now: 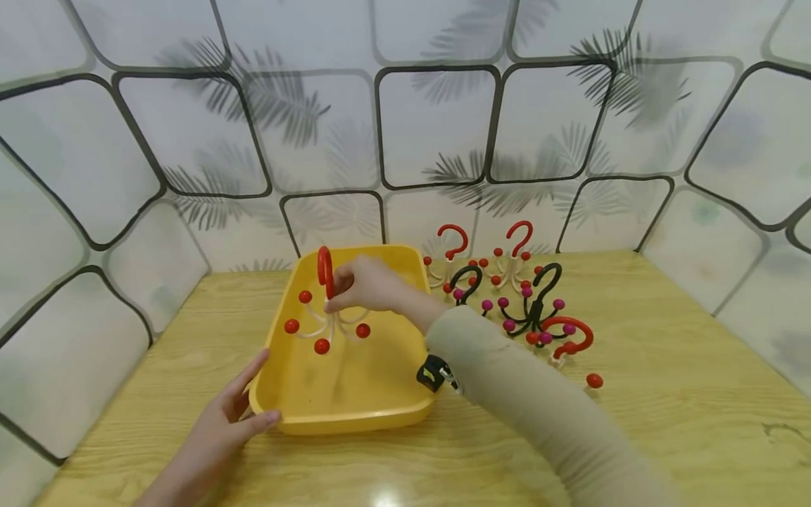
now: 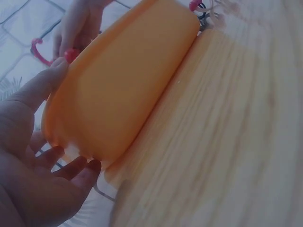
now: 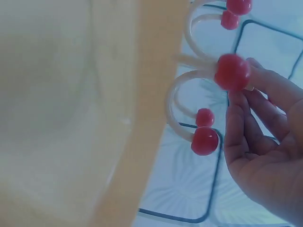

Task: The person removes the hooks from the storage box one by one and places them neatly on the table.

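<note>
Over the yellow tray (image 1: 355, 422), my right hand (image 1: 369, 283) pinches a white multi-arm hook hanger (image 1: 324, 271) by its stem, just below the red hook. Red balls cap its curved white arms, which spread out above the tray floor. In the right wrist view the fingertips meet behind one red ball (image 3: 232, 72) of the hanger. My left hand (image 1: 218, 429) holds the tray by its near left corner. Seen from the left wrist, the thumb (image 2: 57, 71) lies at the rim and the fingers curl against the outer wall (image 2: 128, 85).
Right of the tray stand two white hangers with red hooks (image 1: 465, 243) and two black ones with magenta balls (image 1: 536, 310). Another red hook (image 1: 591, 332) leans beside them, partly behind my right sleeve (image 1: 507, 366). A patterned cloth wall (image 1: 437, 127) closes off the table's back and sides.
</note>
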`<state>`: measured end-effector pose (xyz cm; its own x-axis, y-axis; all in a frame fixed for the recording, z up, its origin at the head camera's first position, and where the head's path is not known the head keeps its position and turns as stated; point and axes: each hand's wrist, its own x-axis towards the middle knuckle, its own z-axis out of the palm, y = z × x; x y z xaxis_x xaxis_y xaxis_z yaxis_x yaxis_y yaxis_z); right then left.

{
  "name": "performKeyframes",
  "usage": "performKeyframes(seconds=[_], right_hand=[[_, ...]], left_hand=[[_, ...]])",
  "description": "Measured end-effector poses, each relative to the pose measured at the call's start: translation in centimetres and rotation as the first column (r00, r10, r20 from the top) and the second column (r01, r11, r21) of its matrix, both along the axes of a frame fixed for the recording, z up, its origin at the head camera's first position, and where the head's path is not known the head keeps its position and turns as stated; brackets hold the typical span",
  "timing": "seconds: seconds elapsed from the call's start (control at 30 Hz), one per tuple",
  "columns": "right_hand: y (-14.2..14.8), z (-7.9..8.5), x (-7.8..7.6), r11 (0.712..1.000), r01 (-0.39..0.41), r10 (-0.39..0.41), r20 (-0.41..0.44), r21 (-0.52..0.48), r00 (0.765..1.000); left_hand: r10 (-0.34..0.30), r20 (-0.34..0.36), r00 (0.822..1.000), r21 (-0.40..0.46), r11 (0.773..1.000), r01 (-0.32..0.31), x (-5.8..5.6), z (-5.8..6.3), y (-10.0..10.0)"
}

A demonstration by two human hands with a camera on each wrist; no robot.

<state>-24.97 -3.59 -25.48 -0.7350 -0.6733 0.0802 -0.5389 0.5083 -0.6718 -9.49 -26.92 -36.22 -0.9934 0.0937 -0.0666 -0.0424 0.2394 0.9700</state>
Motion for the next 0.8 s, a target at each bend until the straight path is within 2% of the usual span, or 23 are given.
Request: performKeyframes(seconds=[0.17, 0.37, 0.6, 0.8], right_hand=[[1.6, 1.8, 1.9, 1.000, 0.009, -0.009, -0.020, -0.009, 1.000], [4.9, 2.5, 4.6, 0.998, 0.065, -0.066, -0.042, -0.025, 0.997], [9.3, 2.2, 6.7, 0.979, 0.197, -0.200, -0.085, -0.047, 0.976], [12.3, 0.7, 8.0, 0.949, 0.311, -0.315, -0.109, -0.055, 0.943]], left_hand=[[0.010, 0.028, 1.000, 0.000, 1.000, -0.010, 0.0, 0.1, 0.0], [0.013, 0.050, 0.999, 0.004, 1.000, -0.013, 0.1, 0.1, -0.1], [-0.024, 0.023, 0.999, 0.044, 0.999, 0.023, 0.3, -0.2, -0.3], [-0.029, 0.002, 1.000, 0.053, 0.998, 0.029, 0.4, -0.3, -0.8]])
